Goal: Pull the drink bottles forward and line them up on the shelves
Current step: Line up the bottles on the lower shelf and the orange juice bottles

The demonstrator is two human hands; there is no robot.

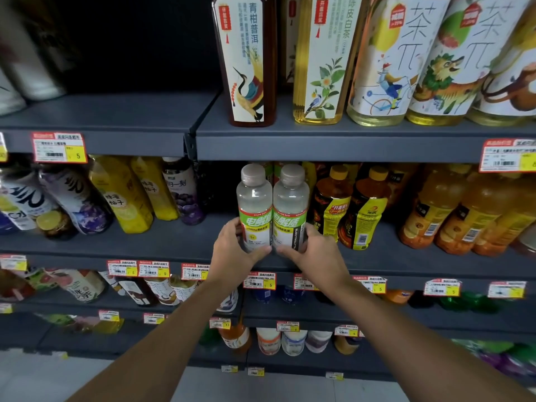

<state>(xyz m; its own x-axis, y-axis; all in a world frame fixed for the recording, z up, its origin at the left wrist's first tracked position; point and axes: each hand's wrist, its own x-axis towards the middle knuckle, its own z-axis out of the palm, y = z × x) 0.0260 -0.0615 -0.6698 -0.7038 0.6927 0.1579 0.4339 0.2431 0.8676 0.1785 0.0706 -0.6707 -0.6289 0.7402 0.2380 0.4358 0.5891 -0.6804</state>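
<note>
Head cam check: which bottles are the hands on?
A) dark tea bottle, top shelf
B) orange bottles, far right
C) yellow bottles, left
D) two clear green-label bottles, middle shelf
D: the left hand grips the left clear bottle and the right hand grips the right clear bottle. The two stand upright side by side on the middle shelf.

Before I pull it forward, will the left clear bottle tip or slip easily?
Likely heavy: the left clear bottle looks full. Tall and narrow, it may tip if pushed high; the left hand grips it low.
</note>
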